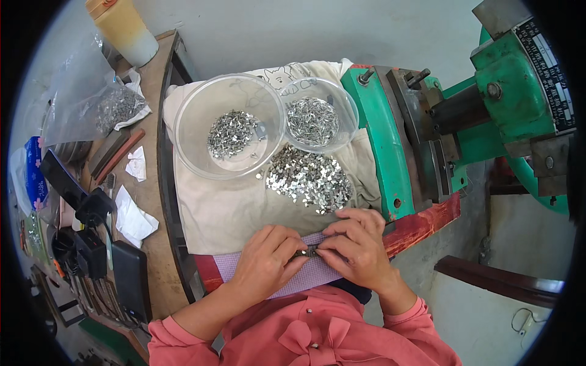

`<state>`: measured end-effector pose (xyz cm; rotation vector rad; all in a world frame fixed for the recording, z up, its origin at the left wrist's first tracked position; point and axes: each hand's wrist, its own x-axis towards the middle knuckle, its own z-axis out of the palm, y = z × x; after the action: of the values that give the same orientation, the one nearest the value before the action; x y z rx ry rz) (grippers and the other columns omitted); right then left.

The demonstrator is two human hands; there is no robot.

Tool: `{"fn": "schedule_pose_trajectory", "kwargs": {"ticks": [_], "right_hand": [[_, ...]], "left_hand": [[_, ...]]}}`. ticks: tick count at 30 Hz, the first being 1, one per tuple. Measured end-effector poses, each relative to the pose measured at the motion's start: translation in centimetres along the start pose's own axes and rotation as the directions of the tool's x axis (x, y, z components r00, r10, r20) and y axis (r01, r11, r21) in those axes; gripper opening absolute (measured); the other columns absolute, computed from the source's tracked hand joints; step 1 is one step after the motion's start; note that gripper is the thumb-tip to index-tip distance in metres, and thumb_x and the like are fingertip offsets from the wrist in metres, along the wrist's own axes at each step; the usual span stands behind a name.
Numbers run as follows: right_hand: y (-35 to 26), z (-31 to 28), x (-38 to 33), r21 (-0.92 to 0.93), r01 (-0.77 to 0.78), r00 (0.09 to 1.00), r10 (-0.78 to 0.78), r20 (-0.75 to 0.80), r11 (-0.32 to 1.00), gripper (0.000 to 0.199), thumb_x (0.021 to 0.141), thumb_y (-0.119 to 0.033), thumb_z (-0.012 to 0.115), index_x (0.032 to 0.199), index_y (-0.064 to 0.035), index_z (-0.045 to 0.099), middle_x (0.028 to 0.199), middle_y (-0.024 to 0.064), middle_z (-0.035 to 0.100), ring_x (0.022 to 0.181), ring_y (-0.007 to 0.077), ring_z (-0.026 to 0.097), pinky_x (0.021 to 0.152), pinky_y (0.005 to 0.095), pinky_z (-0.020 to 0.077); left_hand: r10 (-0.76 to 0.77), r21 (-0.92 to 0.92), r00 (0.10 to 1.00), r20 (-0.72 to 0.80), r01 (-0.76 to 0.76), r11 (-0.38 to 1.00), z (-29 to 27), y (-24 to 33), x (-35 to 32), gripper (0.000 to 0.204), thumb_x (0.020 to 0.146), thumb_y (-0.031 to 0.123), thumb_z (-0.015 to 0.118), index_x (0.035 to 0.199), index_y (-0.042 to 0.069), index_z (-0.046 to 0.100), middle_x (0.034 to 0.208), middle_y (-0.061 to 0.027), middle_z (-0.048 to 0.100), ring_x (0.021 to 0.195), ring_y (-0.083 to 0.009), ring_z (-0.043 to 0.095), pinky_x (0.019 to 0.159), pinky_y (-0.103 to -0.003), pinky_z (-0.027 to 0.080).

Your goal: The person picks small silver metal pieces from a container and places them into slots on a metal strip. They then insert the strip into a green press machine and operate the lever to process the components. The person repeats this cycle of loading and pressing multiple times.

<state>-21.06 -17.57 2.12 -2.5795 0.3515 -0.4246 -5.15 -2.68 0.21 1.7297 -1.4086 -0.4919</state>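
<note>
Both hands meet over a strip of lilac checked fabric [268,271] at the near edge of the bench. The left hand [265,263] and right hand [357,244] pinch 1 small dark metal part [307,251] between thumbs and fingertips, fingers pressed together on it; its shape is too small and too covered to make out.

Beyond the hands lies a cream cloth [226,204], soft and creased, with a loose pile [310,178] of shiny, flat silver pieces on it. 2 clear plastic bowls stand at its far side, touching: the large bowl [183,125] holds a small heap of bright metal bits, the small bowl [347,104] a denser heap of thinner ones. The pieces are too many to count.

To the right stands a green cast-metal press [378,122], its upper part cut off by the rim. On the wooden table at left sit a clear bag [91,100] of metal bits, crumpled white paper [134,219], and a black slab [131,277]. Pink sleeves [183,341] enter from below.
</note>
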Motion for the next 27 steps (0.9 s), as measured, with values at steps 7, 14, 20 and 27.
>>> {"fn": "schedule_pose_trajectory", "kwargs": {"ticks": [7,14,20,27], "right_hand": [[-0.1,-0.4,0.2,-0.002,0.008,1.000,-0.008,0.021,1.000,0.015,0.076,-0.019,0.082,0.088,-0.0138,0.074,0.103,-0.0010,0.064,0.116,0.0257,0.056,0.099,0.0448,0.0332],[0.6,0.1,2.7,-0.061,0.019,0.996,-0.025,-0.089,0.998,0.017,0.077,-0.016,0.080,0.092,-0.0140,0.073,0.104,0.0000,0.064,0.114,0.0257,0.057,0.099,0.0452,0.0340],[1.2,1.3,4.8,-0.121,0.038,0.991,-0.052,-0.120,0.992,0.016,0.076,-0.014,0.079,0.089,-0.0132,0.071,0.105,0.0017,0.063,0.113,0.0269,0.057,0.099,0.0461,0.0347],[1.0,1.3,6.0,-0.125,0.082,0.995,-0.089,-0.052,0.989,0.016,0.074,-0.015,0.081,0.087,-0.0146,0.073,0.107,0.0013,0.063,0.116,0.0274,0.055,0.100,0.0461,0.0344]], "left_hand": [[0.033,0.022,0.999,0.008,-0.033,0.999,-0.1,-0.1,-0.2,0.022,0.071,0.007,0.082,0.087,0.006,0.067,0.096,-0.0070,0.064,0.086,-0.0278,0.060,0.073,-0.038,0.049],[0.087,0.104,0.996,-0.005,-0.086,0.991,0.2,-0.1,-0.1,0.019,0.074,0.008,0.080,0.087,0.006,0.065,0.095,-0.0056,0.063,0.083,-0.0266,0.059,0.071,-0.038,0.049],[0.150,0.186,0.989,0.014,-0.150,0.971,0.3,-0.1,-0.2,0.023,0.077,0.014,0.079,0.092,0.007,0.064,0.095,-0.0051,0.061,0.084,-0.0263,0.058,0.071,-0.039,0.048],[0.129,0.210,0.990,0.065,-0.140,0.968,0.0,0.3,0.0,0.030,0.075,0.019,0.082,0.097,0.008,0.065,0.099,-0.0051,0.060,0.087,-0.0257,0.057,0.074,-0.039,0.048]]}}
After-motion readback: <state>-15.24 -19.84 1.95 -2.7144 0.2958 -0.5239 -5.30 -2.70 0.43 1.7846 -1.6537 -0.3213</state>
